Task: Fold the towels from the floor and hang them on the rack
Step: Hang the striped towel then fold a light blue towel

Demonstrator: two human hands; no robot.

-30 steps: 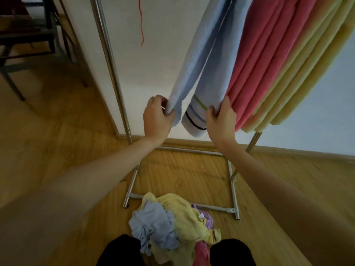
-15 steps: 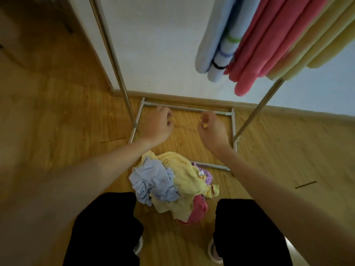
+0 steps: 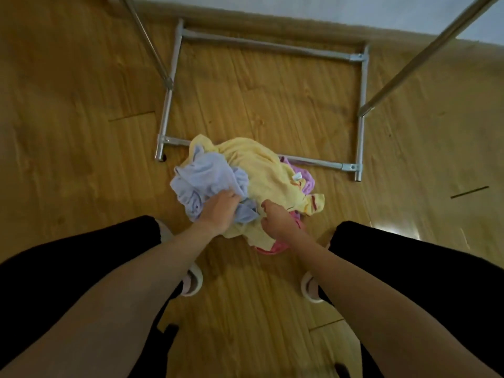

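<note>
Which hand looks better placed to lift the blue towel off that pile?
The left hand, probably. It already rests on the blue towel with fingers curled into its folds. The right hand sits over the yellow towel beside it, so it would have to reach across.

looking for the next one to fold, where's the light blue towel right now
In the head view, the light blue towel lies on the left of the floor pile, against the yellow towel, just in front of the rack's base bar. The left hand rests on it.

Wooden floor point(image 3: 81, 148), crumpled towel pile point(image 3: 261, 170), metal rack base point(image 3: 360, 132)
</note>
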